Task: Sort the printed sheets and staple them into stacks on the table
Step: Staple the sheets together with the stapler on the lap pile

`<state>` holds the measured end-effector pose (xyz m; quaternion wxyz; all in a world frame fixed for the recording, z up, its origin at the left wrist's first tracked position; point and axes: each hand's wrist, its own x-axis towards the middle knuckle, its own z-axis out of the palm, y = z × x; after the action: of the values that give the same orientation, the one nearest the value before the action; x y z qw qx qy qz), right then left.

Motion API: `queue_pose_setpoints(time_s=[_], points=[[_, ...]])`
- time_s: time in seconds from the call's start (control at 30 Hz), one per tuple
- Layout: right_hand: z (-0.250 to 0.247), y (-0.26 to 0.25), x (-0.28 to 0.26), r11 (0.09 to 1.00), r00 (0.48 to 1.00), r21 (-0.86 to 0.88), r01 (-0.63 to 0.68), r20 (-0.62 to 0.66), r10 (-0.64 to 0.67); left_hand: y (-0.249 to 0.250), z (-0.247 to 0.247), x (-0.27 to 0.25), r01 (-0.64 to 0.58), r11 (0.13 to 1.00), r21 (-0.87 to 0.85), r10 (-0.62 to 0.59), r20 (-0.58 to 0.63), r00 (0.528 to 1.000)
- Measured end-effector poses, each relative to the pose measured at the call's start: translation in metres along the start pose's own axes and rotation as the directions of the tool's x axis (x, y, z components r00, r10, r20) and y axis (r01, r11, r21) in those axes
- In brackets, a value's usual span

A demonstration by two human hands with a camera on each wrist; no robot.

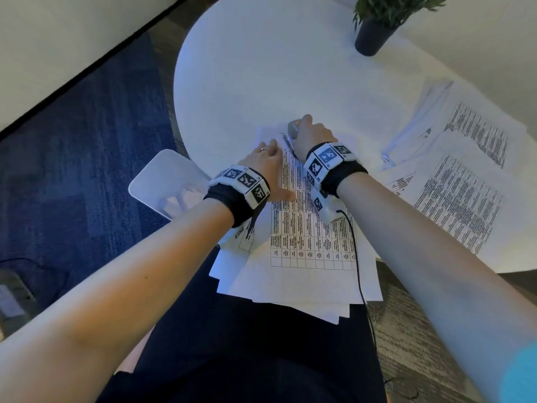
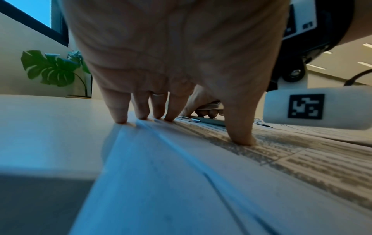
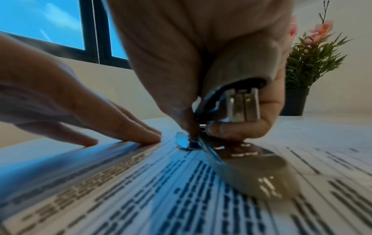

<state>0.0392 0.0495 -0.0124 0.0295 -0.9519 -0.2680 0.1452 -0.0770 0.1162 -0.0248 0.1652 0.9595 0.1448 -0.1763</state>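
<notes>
So the right hand has its grip wrapped around a grey stapler, fingers curled under the top arm and thumb down by the hinge, with the stapler's base lying flat on the top printed sheet. That sheet has a table of small text on it and sits on a loose pile of other pages that hangs off the near edge of the round white surface toward the person's lap. Just to the left of that grip, the left hand is spread flat, fingertips and thumb pressing down on the sheet near its far left corner, so nothing is pinched there, just held down. There's a ring on one of those fingers. The two hands are close beside each other but I can't tell if they touch. Off to the right of the stapler grip, well apart, more printed pages are fanned out on the same surface. Farther beyond the grip stands a small potted plant in a dark pot. Left of the left hand, a white chair seat pokes out below the surface edge, over blue carpet.
</notes>
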Motion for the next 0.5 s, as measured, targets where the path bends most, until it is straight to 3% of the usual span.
queue_pose_setpoints(time_s=[0.2, 0.37, 0.5], points=[[0.0016, -0.0067, 0.0038, 0.998, 0.999, 0.042, -0.035, 0.002, 0.035, 0.0004, 0.0, -0.0002, -0.024, 0.999, 0.024, 0.024, -0.003, 1.0], [-0.0042, -0.0006, 0.0028, 0.988, 0.995, -0.129, 0.089, -0.024, -0.093, -0.0008, 0.0025, 0.0014, -0.026, 0.999, 0.021, 0.026, 0.01, 1.0], [-0.0009, -0.0034, 0.0076, 0.998, 1.0, -0.065, -0.006, 0.001, 0.006, -0.0017, 0.0035, 0.0027, -0.03, 0.999, 0.022, 0.03, 0.018, 0.999]])
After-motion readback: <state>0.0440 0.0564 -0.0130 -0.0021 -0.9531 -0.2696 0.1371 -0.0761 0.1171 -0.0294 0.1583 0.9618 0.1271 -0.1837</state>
